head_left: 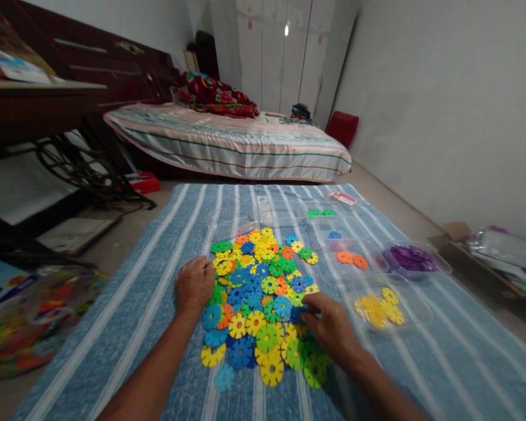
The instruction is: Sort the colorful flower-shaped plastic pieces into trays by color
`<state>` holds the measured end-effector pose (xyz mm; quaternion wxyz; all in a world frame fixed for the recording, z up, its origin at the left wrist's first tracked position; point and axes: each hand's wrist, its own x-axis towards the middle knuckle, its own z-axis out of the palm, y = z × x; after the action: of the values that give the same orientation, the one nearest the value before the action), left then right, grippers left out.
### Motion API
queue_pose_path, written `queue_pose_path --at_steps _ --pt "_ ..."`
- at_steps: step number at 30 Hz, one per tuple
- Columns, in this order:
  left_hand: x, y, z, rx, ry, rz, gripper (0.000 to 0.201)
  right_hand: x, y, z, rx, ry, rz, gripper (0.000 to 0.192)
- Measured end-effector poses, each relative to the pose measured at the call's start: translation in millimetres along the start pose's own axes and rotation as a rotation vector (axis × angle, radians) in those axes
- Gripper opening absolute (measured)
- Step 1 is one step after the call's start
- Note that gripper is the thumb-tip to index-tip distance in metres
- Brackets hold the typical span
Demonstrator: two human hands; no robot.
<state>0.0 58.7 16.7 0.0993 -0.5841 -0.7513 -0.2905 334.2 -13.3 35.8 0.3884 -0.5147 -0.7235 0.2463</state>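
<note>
Disc pile (263,298): mixed snowflake-shaped plastic discs in blue, yellow, green and orange, spread flat mid-way along a blue striped mat (158,280) on the floor. The heap's long axis runs away from the person toward the bed (228,140).

Sorting looks barely begun. Clear trays to the right hold small lots: purple tray (414,258) fullest, yellow tray (383,307) with a handful, a few orange discs (350,259), a few green ones (321,213), one or two blue (334,234). Most of the heap remains unsorted.

Left hand (194,285) rests knuckles-up on the pile's left edge, fingers curled; whether it holds a piece, cannot tell. Right hand (328,324) is at the right edge, fingertips pinched narrow on what looks like a blue disc (298,314).
</note>
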Motion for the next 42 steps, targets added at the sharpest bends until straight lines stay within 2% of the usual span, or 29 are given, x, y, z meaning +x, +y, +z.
queue_pose_path --at_steps 3,6,8,10,12,13,14,16,21,23,25,29,36,42 --pt "-0.1 2.2 -1.2 -0.002 -0.003 -0.005 0.024 11.2 -2.6 -13.4 0.094 -0.042 0.036 0.011" --pt "0.1 3.7 -2.3 0.003 -0.019 -0.012 0.025 39.1 -0.5 -37.0 0.039 0.01 -0.021 0.008" --pt "0.3 4.1 -2.8 0.004 -0.024 -0.014 0.025 66.7 4.1 -59.1 -0.086 0.132 -0.108 0.011" --pt "0.3 4.0 -2.9 -0.002 -0.025 -0.009 0.025 93.8 10.1 -81.1 -0.262 0.314 -0.189 0.014" --pt "0.3 3.2 -2.4 -0.007 -0.029 -0.001 0.026 110.8 15.5 -94.6 -0.399 0.445 -0.219 0.015" --pt "0.3 2.7 -1.8 -0.007 -0.031 0.0 0.026 113.6 17.4 -95.8 -0.435 0.464 -0.232 0.016" --pt "0.3 2.0 -1.2 -0.006 -0.033 -0.002 0.027 112.3 18.6 -92.7 -0.446 0.444 -0.247 0.016" --pt "0.3 0.7 0.4 0.002 -0.032 -0.014 0.027 99.7 18.1 -75.5 -0.439 0.314 -0.273 0.014" --pt "0.5 -1.2 2.1 0.01 -0.028 -0.021 0.026 59.6 -1.5 -17.6 -0.559 -0.2 -0.198 0.011" --pt "0.4 -1.0 1.5 0.007 -0.038 -0.021 0.027 55.1 -12.5 -6.9 -0.616 -0.339 -0.14 0.01" --pt "0.3 -0.3 0.7 0.003 -0.049 -0.026 0.028 55.9 -20.7 -3.5 -0.663 -0.4 -0.085 0.013" --pt "-0.2 0.9 0.3 -0.002 -0.043 -0.016 0.029 59.3 -23.1 -2.3 -0.713 -0.41 -0.063 0.017" --pt "-0.4 0.5 0.7 0.021 -0.046 -0.012 0.029 56.7 -5.1 5.6 -0.794 -0.296 -0.231 0.019" --pt "-0.4 0.7 -0.4 0.025 -0.048 -0.022 0.029 59.6 5.1 -0.1 -0.79 -0.173 -0.322 0.019"
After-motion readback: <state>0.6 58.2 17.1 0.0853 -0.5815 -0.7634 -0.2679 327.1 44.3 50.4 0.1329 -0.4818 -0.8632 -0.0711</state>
